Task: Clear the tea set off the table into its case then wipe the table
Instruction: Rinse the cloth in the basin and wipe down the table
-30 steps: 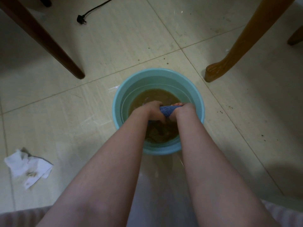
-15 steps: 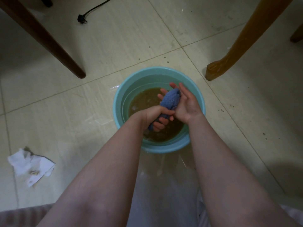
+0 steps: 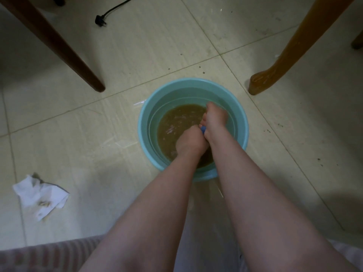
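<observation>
Your left hand (image 3: 189, 141) and right hand (image 3: 215, 119): fingers curled tight round blue cloth (image 3: 203, 129), over teal basin (image 3: 144, 126). Risk: twist off-centre, brown water (image 3: 176, 118) likely spatters floor tiles (image 3: 78, 138).

- Pale cream glossy floor tiles (image 3: 157, 46) fill the view, split by thin grey grout lines that run slantwise.
- A dark brown, straight wooden furniture leg (image 3: 59, 48) slants down from the upper left to a foot on the tiles.
- A honey-orange varnished wooden leg (image 3: 290, 48) comes in from the upper right and ends in a curved, rounded foot.
- A black power cable with a plug (image 3: 101, 20) lies on the floor near the top.
- A crumpled white paper tissue (image 3: 39, 197) with brownish stains lies at the lower left.
- Small dark specks (image 3: 280, 125) dot the right-hand tiles.
- The light is dim, and a broad soft shadow (image 3: 324, 203) darkens the lower right.
</observation>
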Motion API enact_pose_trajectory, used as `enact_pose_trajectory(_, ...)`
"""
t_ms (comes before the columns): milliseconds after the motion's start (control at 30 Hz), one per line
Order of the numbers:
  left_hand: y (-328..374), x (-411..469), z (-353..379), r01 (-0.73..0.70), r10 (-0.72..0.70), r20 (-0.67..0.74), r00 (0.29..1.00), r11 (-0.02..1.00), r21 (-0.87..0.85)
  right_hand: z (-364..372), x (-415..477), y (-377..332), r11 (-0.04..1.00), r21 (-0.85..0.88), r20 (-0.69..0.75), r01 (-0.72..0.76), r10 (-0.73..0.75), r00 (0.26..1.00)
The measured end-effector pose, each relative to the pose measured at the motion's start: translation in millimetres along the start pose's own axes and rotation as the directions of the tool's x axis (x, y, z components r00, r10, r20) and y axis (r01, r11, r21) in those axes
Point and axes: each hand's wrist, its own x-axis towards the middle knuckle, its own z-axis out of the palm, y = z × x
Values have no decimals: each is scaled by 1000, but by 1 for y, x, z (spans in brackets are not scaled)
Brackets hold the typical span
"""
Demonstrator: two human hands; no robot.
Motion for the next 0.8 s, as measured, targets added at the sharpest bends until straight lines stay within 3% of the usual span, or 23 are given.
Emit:
enact_pose_trajectory(67,1,-6,6,-3,10,-66,998,993,118,0,0,4,1000,-3,-95,7,-7,995)
enact_pose_trajectory(167,-2,-10,7,-25,40,-55,998,967,254,-5,-1,14,996,73,-188,-46,59,980)
enact_pose_trajectory(333,-10,-13,4,-94,119,-39,992,915,392,-8,-6,21,985,141,-236,-100,131,963)
enact_pose_trajectory(467,-7,-5,-5,-108,124,-17,992,916,386,-2,-5,16,996,47,-253,-77,87,963)
enact_pose_trajectory(533,-1,0,-11,-106,79,112,991,957,269,-1,-5,8,996,31,-201,-85,89,976)
enact_pose_trajectory(567,2,4,-16,-82,45,243,969,986,142,-3,-5,3,994,54,-121,-95,101,988)
enact_pose_trajectory(600,4,9,-24,-3,1,413,911,1000,2,-7,-4,-2,993,63,-11,-104,105,994)
enact_pose_trajectory(667,5,15,-43,236,-73,734,676,964,-122,-18,-1,-10,997,-26,271,-75,80,959)
enact_pose_trajectory(733,1,18,-57,379,-30,875,484,908,-179,-28,-1,-13,995,36,539,-96,62,840)
enact_pose_trajectory(800,-4,17,-60,457,68,927,369,855,-245,-30,-6,-12,961,193,692,-198,10,721)
